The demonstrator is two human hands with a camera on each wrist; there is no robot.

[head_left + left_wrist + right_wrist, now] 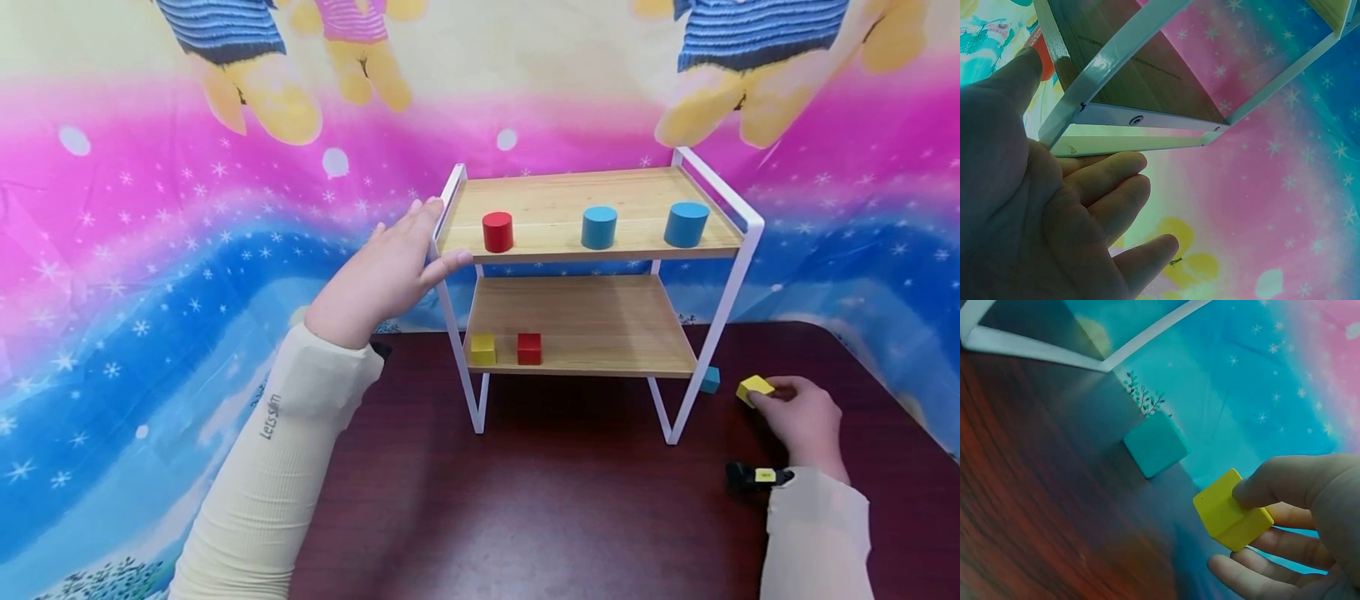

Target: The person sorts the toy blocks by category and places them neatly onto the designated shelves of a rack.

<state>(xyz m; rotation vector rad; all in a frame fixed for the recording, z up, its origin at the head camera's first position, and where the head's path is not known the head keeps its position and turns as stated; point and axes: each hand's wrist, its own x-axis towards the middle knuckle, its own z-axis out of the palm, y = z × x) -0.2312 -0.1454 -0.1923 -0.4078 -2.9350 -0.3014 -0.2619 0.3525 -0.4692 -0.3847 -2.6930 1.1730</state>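
Observation:
My right hand [806, 421] pinches a yellow cube [753, 389] between thumb and fingers, to the right of the shelf. In the right wrist view the thumb presses on one face of that yellow cube [1229, 512]. A blue cube [710, 380] sits on the table by the shelf's right leg, and looks teal in the right wrist view. My left hand [386, 271] lies against the upper left side of the two-tier wooden shelf [555, 196], its fingers straight. The left wrist view shows those fingers along the white frame [1141, 117].
On the top board stand a red cylinder [497, 232] and two blue cylinders [599, 228]. The lower board [600, 325] carries another yellow cube [483, 349] and a red cube [528, 349] at its left front. The dark table [555, 508] meets a printed backdrop [225, 217].

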